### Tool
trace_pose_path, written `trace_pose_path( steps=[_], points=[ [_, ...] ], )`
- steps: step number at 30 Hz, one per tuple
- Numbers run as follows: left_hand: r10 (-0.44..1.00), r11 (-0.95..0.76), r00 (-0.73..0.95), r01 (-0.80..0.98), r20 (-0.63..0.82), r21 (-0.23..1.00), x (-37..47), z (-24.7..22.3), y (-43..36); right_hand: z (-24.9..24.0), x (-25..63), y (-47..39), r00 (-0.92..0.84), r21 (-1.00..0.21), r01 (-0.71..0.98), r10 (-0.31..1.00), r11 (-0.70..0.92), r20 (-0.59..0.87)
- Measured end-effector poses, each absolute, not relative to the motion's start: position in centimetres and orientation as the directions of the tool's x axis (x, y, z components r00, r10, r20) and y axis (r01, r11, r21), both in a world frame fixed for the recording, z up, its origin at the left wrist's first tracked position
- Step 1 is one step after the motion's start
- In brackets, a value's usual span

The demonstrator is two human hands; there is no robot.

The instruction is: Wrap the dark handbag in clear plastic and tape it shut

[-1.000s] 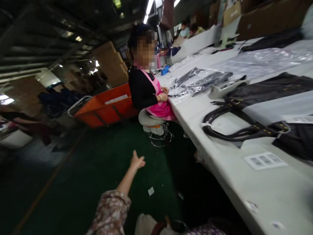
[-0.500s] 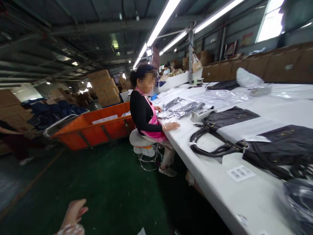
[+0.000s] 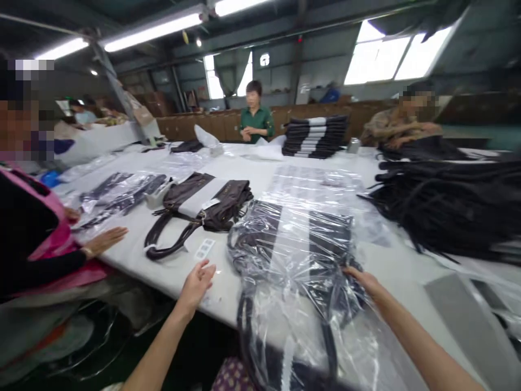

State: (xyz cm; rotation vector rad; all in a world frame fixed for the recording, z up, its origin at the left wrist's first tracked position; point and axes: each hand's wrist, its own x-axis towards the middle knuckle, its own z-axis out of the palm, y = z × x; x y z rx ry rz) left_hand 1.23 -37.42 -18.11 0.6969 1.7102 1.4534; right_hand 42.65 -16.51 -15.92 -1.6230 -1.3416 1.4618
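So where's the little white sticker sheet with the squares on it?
In the head view, the small white label sheet lies flat on the white table, just beyond the left hand, between the dark brown handbag and the plastic-wrapped black bag.

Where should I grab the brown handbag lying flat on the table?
Probably by the two long handles of the brown handbag, coming from the near table edge. They loop out toward that side, free of the bag's flat body, so fingers could slip under them.
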Motion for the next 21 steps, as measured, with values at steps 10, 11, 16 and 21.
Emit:
trace_pose_path(
  steps=[10,11,16,21],
  points=[
    [0.852,0.276,-0.418,-0.155,-0.316,0.949,7.1,-19.8,-27.1,-19.3,43.2,-14.7,-0.143,-0.909,-0.052,0.904,-0.413,-0.402],
    [0.855,0.233,-0.44,-0.146,-0.274,0.961,7.2,-19.9,-26.7,-19.6,43.2,-14.6,-0.116,-0.919,-0.054,0.917,-0.39,-0.382],
    [0.87,0.034,-0.483,-0.154,-0.105,0.987,7.6,-20.2,-24.7,-19.8,42.6,-14.0,-0.046,-0.963,-0.039,0.964,-0.265,-0.263],
    [0.862,-0.084,-0.505,-0.222,-0.041,0.971,7.8,-19.5,-23.6,-18.9,42.5,-13.7,-0.03,-0.985,-0.012,0.984,-0.174,-0.174]
  ],
)
